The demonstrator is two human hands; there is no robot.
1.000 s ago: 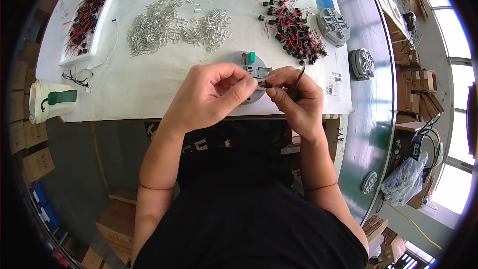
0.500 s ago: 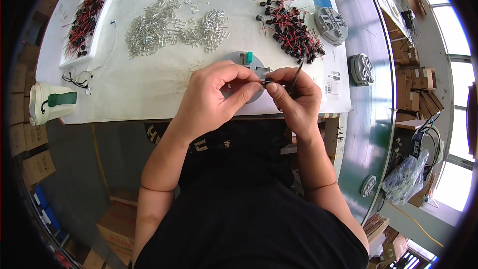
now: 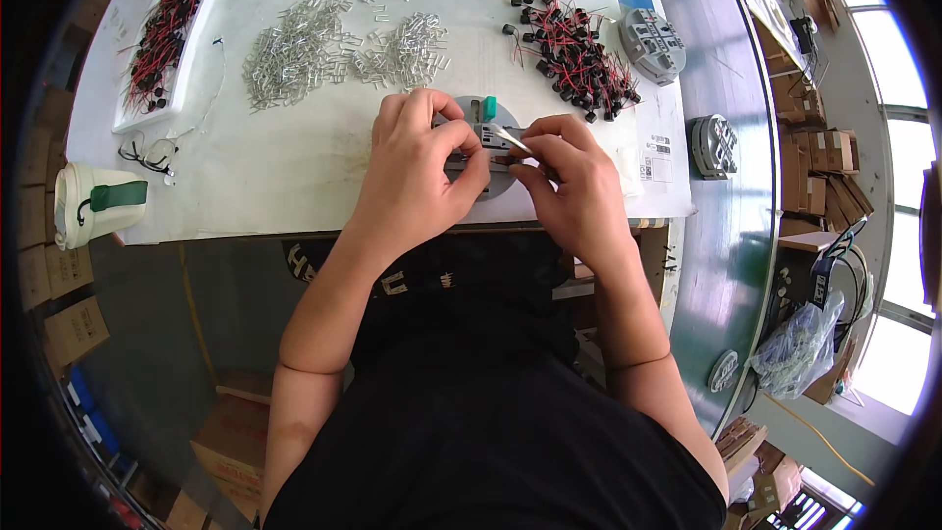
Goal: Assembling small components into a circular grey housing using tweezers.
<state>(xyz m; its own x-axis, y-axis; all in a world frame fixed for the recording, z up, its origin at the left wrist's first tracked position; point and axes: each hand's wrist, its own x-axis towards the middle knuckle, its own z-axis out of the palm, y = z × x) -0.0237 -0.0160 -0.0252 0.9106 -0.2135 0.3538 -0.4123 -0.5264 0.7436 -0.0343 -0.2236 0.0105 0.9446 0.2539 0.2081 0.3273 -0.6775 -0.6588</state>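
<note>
In front of me, near the table's front edge, lies a round grey fixture [image 3: 497, 188] with a small green block [image 3: 490, 108] on its far part. My left hand [image 3: 420, 159] is bent over the fixture's left side, thumb and index finger drawn together; what they hold, if anything, is hidden. My right hand [image 3: 581, 182] grips a pair of metal tweezers [image 3: 511, 141], whose bright end reaches up and left over the middle of the fixture. Thumb and index of that hand are close to the fixture's right side.
Loose clear and silvery U-shaped pieces [image 3: 294, 54] lie beyond my left hand. Black parts with red wires [image 3: 579, 64] are heaped far right, and more fill a white tray [image 3: 201, 44]. Other grey fixtures [image 3: 653, 44] stand around. A white cup [image 3: 74, 206] is at the left edge.
Both hands were together pinching a small dark part over the fixture; now they are apart. The tweezers have swung from upright to pointing left across the fixture.
</note>
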